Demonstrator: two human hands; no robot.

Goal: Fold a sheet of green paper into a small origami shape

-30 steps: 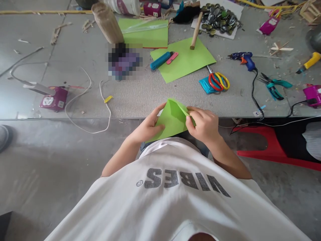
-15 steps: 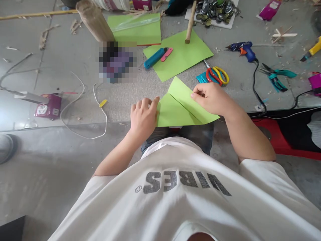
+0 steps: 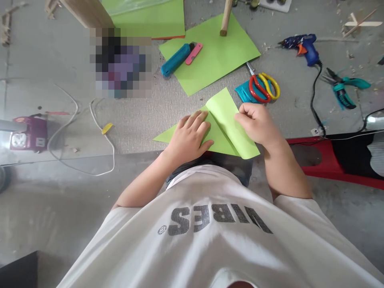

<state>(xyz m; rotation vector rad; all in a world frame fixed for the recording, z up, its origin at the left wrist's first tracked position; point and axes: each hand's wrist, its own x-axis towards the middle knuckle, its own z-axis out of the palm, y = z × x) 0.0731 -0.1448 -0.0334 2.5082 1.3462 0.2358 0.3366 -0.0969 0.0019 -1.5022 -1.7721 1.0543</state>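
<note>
A sheet of light green paper [image 3: 221, 134] lies at the table's front edge, with a fold running slantwise across it and its right flap raised in a curve. On the part left of the fold rests my left hand [image 3: 192, 138], fingers spread and palm down. My right hand [image 3: 255, 122] pinches the flap's right edge between thumb and curled fingers. Just beyond the right hand are scissors [image 3: 264, 87] with one red and one yellow handle, lying over a blue packet [image 3: 244, 93].
Farther back, another green sheet [image 3: 216, 60] carries a teal cutter [image 3: 177, 60], a pink piece [image 3: 194, 54] and a wooden stick's end [image 3: 224, 28]. A glue gun [image 3: 306, 46] and pliers [image 3: 345, 88] lie to the right. A white cable [image 3: 112, 152] hangs over the front edge at left.
My left hand has slid right, from the paper's left edge onto its middle, fingers now spread. The flap in my right hand bends up more. The view has shifted closer.
</note>
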